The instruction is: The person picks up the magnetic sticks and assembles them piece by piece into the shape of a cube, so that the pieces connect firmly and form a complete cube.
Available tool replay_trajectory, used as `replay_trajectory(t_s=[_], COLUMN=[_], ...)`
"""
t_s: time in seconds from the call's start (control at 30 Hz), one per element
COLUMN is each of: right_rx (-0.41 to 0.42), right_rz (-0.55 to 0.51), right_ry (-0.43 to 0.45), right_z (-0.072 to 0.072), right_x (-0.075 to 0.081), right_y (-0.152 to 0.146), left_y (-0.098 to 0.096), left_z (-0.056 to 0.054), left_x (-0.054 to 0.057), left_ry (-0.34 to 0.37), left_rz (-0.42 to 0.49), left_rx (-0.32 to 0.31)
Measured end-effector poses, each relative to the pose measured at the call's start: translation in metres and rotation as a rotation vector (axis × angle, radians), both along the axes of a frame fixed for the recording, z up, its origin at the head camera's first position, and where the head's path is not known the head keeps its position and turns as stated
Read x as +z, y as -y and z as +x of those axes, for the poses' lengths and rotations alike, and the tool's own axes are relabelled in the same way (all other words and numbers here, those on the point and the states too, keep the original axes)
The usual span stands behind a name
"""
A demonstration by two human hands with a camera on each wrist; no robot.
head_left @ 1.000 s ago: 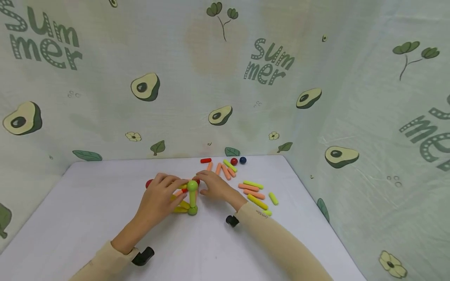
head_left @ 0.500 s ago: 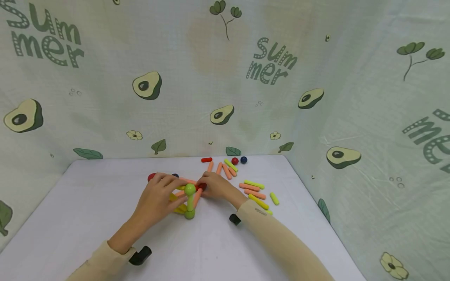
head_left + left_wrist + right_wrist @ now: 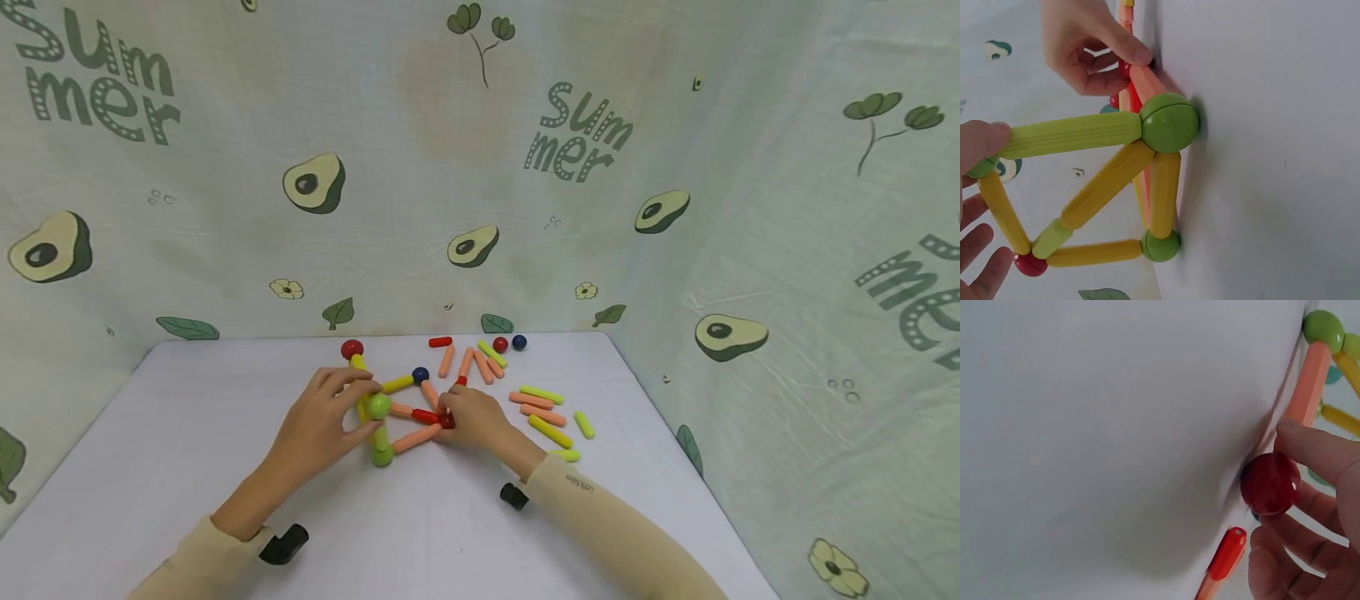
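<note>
A frame of toy building sticks and balls stands on the table. My left hand holds its upper green ball, the thumb at the end of an upright lime stick. That stick rises from a lower green ball, where yellow sticks also meet. My right hand pinches a dark red ball low at the table, its thumb over the end of a salmon stick. This stick runs to the lower green ball. A red-and-salmon bar also reaches the red ball.
Loose salmon, lime and yellow sticks lie right of the frame. A red ball and a dark blue ball sit at the back edge. Another red ball and blue ball belong to the frame. Patterned cloth hangs behind.
My right hand has come nearer and slightly right with the red ball, and the salmon sticks now fan out. My left hand and the upright lime stick have shifted left.
</note>
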State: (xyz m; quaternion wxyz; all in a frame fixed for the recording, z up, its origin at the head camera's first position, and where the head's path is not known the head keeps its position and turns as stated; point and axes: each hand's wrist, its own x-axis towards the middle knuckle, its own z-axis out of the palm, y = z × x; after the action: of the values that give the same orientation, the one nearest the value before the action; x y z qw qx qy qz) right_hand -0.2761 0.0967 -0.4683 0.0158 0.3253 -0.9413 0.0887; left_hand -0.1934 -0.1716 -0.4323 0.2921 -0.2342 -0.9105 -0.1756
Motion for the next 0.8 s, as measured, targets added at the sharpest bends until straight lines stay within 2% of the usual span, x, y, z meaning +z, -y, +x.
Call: replay_trajectory(t_s=[0.2,0.37,0.47,0.57,0.7,0.8], right_rx=[-0.033,0.020,0.018,-0.058,-0.194,-0.237], right_rz=[-0.011,-0.081,-0.150,-0.181,-0.126,-0.034], right_ry=[0.036,0.171,0.227,0.196,0.126,0.116], right_z=[0.016,0.021,0.010,-0.008,-0.032,-0.044], right_x=[0.001,0.011,0.019,0.025,0.025,0.020], right_y=[0.002,-0.008,-0.028,-0.055,-0.094,-0.117], left_y=[0.008,0.013,0.015,0.015,0.014,0.014], left_z=[-0.002,-0.001,0.000,0.000,0.000,-0.001], left_x=[-0.005,-0.007,-0.007,-0.007,-0.005,-0.005], left_ry=[0.017,0.050,0.070,0.091,0.104,0.102], left_rz=[0.051,0.110,0.124,0.128,0.133,0.134], left_rx=[-0.023,-0.031,-0.037,-0.041,-0.042,-0.053])
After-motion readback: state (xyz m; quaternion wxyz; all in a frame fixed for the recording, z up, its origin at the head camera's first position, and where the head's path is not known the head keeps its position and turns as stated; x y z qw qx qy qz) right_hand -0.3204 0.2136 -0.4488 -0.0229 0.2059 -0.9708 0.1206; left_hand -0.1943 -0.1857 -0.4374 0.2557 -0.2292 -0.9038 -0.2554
